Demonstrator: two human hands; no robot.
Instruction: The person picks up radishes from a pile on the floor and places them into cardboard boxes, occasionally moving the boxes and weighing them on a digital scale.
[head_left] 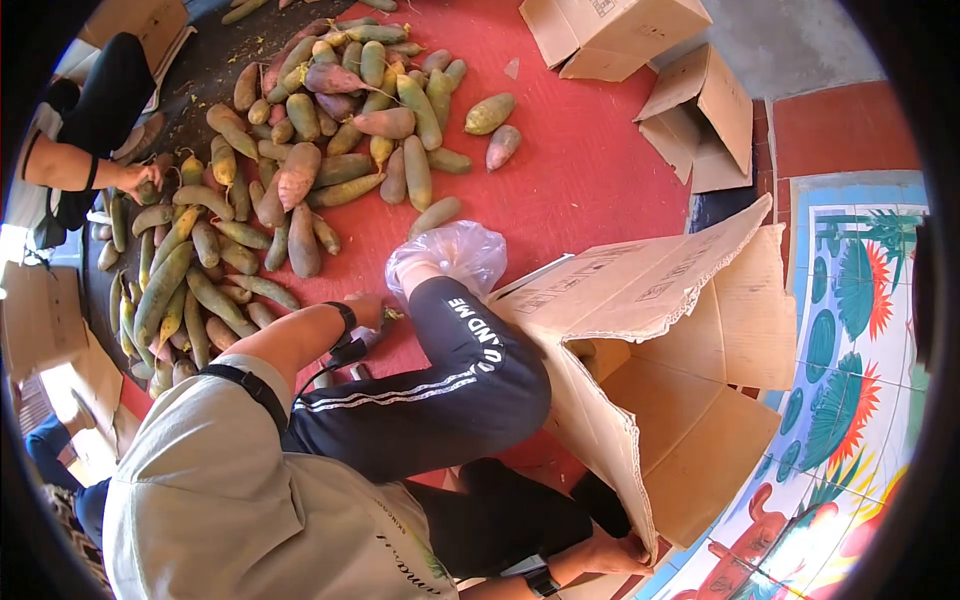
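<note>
Beside the bent knee, my left hand (364, 310) is closed round a purplish radish (372, 340), which is partly hidden by the hand and wrist strap. My right hand (620, 555) grips the lower edge of a large open cardboard box (690, 450), its fingers partly behind the flap. The box lies tilted beside my leg, with its flaps spread and a few roots just visible inside. A big heap of green and purple radishes (300, 175) covers the red floor beyond my left hand.
My foot is wrapped in a clear plastic bag (462, 255). Two more cardboard boxes (610, 30) (715, 120) stand at the upper right. Another person's hand (140, 180) holds a radish at the left. Painted tiles (850, 330) line the right side.
</note>
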